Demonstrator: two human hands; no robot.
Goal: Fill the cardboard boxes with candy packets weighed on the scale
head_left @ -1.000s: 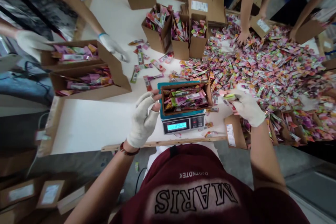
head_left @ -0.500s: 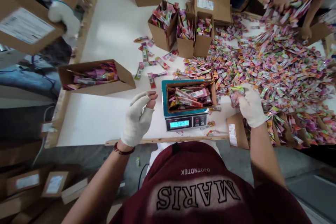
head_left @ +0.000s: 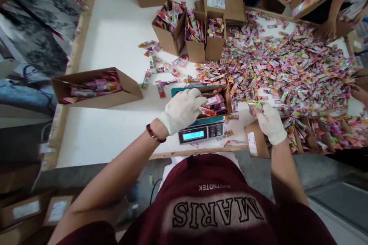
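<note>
A cardboard box (head_left: 229, 101) of small colourful packets (head_left: 214, 101) sits on a digital scale (head_left: 201, 133) in front of me. My left hand (head_left: 184, 109), in a white glove, reaches over the box's left part. Its fingers are bent and drawn together over the packets; the fingertips are partly hidden, and I cannot make out what they grip. To the right of the scale, my gloved right hand (head_left: 270, 122) is closed on some packets (head_left: 255, 105), one of them green and yellow. It hovers above a labelled box at the table's front edge.
A wide heap of packets (head_left: 281, 61) covers the table's right side. Filled boxes (head_left: 197, 51) stand at the back, another box (head_left: 115, 97) lies at left, and several line the front right edge (head_left: 304, 141). Other people's hands (head_left: 330, 30) work at far right.
My left hand has moved right, from beside the scale to over the box on it. The scale's reading has changed. My right hand stays nearly in place, still holding packets.
</note>
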